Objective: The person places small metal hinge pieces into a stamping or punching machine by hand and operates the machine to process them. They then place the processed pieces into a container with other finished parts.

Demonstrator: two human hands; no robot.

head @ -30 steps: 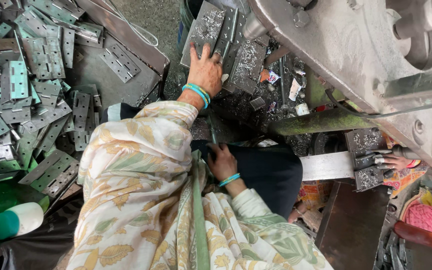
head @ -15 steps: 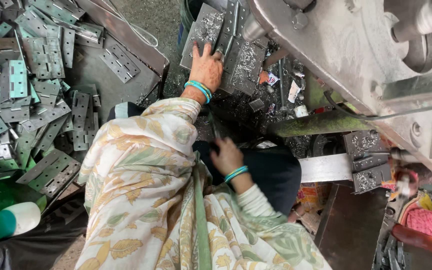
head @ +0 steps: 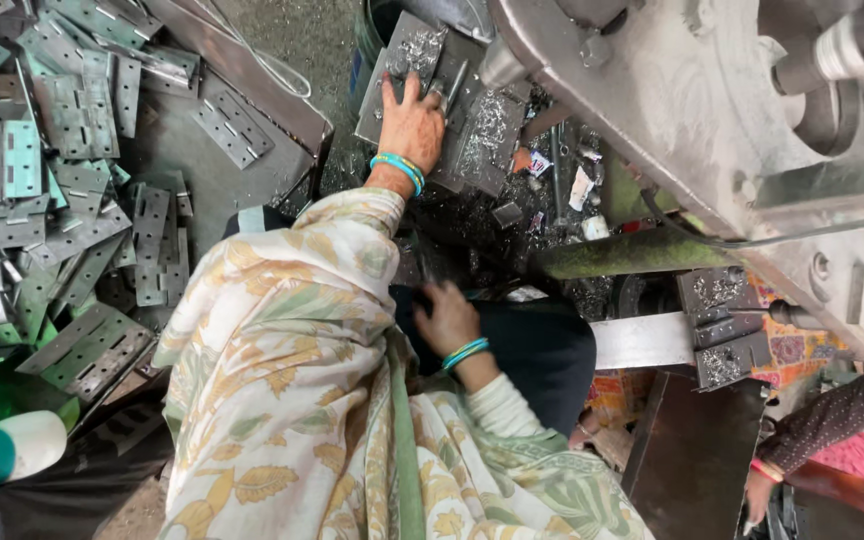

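The left hand's fingers (head: 404, 92) lie spread and flat on a grey hinge plate (head: 402, 60), pressing on it rather than pinching; the left hand (head: 413, 125) wears teal bangles (head: 398, 168) at the wrist. That hinge plate sits on top of a small stack of like plates, dusted with metal shavings (head: 487, 125), just beside the big grey press machine (head: 672, 110) and below its left edge. The right hand (head: 446, 318) is lower, well apart from the machine's body, resting on dark cloth (head: 542, 350) at the lap; its fingers are curled loosely, and whether they pinch anything I cannot tell. It also carries teal bangles. Both arms come out of a cream, leaf-patterned wrap (head: 292, 400). Far left of the machine lies a heap of greenish hinge plates (head: 42, 190), with a white bottle with a green cap (head: 12, 448) below the heap. Under the machine's right end, another person's sleeve (head: 832, 420) in dark dotted cloth reaches in
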